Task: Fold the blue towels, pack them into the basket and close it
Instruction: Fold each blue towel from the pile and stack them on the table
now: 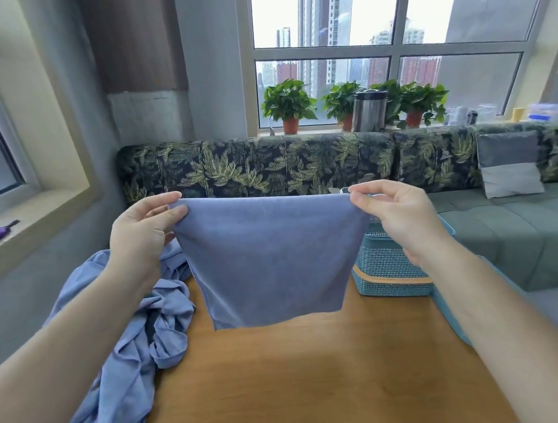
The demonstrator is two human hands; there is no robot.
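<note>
Above the table [305,380], the left hand [139,239] and right hand [399,219] each pinch a top corner of a towel [272,263], stretching it flat to fold, with the basket [390,265] just behind and the pile [130,347] left.

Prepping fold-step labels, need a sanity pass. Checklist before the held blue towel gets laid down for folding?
1. Left hand pinches one top corner of the blue cloth towel: ok.
2. Right hand pinches the other top corner: ok.
3. Towel hangs spread, without bunching: ok.
4. Bare stretch of the wooden table below the towel to lay it on: ok.
5. Crumpled pile of blue towels drapes over the table's left edge and may slide: not ok.
6. Teal perforated plastic basket open for packing: cannot tell, its top is hidden.
</note>
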